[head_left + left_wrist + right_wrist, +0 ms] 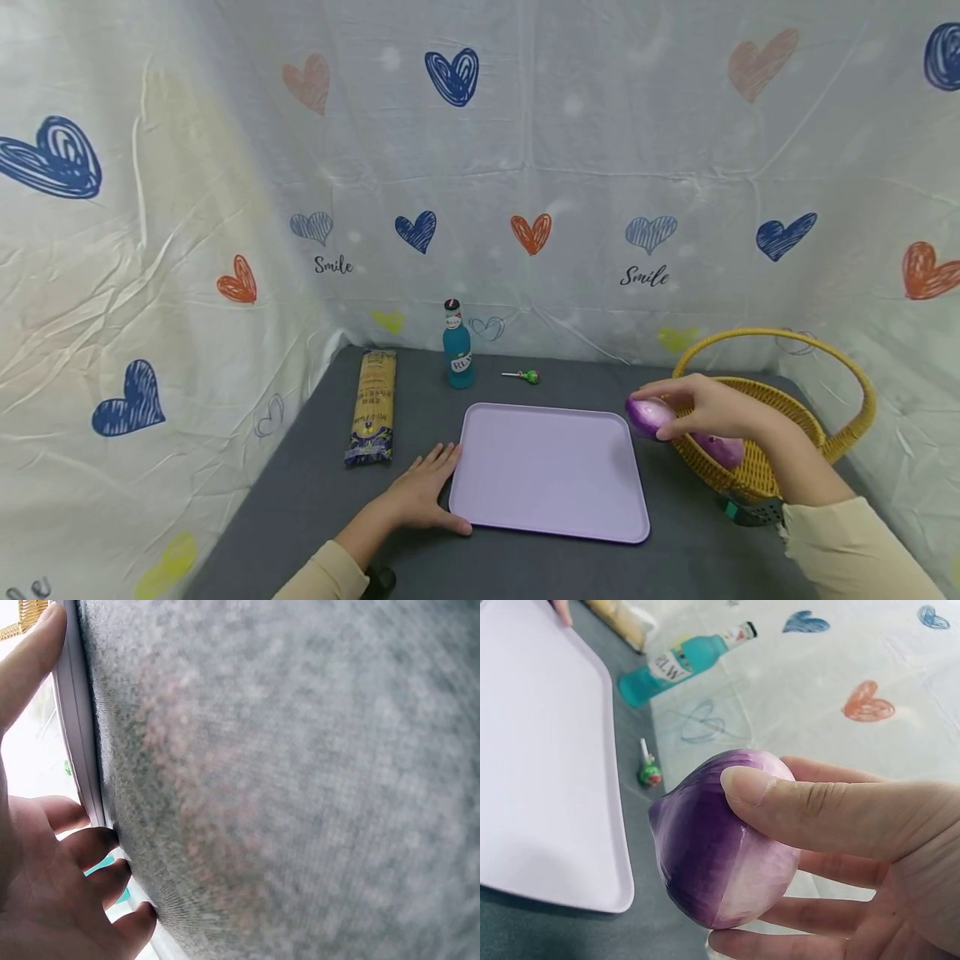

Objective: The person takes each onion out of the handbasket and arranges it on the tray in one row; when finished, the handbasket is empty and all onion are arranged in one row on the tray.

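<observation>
My right hand (712,408) holds a purple onion (724,840) between thumb and fingers, off the table, just beyond the tray's right edge and in front of the basket's left rim. The onion shades from dark purple to pale pink, its pointed tip facing the tray in the right wrist view. Spread flat at the left side of the lilac rectangular tray (551,471), my left hand (420,492) has its fingertips at the rim and its thumb by the near left corner. Nothing lies on the tray.
A yellow woven basket (851,442) with a tall handle stands at the right, holding another purple object (720,450). Behind the tray are a blue bottle (458,350) and a green lollipop (531,377). A yellow-and-blue packet (372,408) lies at the left. A heart-printed curtain encloses the table.
</observation>
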{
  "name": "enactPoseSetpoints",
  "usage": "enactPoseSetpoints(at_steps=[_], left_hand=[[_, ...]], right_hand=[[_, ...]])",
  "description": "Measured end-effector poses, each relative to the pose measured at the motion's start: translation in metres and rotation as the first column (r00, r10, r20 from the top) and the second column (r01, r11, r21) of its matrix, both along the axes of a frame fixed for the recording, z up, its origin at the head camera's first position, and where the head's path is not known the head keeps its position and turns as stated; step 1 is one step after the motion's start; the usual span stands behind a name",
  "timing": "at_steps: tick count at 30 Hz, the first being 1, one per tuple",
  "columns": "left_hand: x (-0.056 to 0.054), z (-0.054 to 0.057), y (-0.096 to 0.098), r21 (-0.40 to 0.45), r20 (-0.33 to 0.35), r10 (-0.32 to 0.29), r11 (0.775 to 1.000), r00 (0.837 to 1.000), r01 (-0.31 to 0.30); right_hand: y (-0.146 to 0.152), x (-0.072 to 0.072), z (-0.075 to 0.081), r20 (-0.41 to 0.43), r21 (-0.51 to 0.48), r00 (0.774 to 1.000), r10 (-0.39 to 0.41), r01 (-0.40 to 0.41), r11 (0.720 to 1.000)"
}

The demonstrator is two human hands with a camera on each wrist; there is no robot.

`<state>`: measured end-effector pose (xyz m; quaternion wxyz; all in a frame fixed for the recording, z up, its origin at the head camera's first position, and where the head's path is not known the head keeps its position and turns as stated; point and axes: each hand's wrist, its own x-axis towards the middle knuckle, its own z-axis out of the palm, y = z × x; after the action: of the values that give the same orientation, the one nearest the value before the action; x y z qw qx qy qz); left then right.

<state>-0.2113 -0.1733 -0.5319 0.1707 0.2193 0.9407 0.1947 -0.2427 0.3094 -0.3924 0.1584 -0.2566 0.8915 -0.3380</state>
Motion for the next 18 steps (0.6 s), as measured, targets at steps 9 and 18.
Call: enactPoseSetpoints(at_steps=[9,18], left_hand=[[0.0,0.001,0.0,-0.003,0.006,-0.001,1.0,1.0,0.001],[0.0,0.004,0.0,0.0,0.022,-0.006,1.0,1.0,0.006]], right_hand=[[-0.007,-0.005,-0.007,0.006,-0.032,1.0,0.023,-0.023,0.999],[-0.013,-0.004,-0.006,0.005,-0.053,1.0,0.009,-0.008,0.999]])
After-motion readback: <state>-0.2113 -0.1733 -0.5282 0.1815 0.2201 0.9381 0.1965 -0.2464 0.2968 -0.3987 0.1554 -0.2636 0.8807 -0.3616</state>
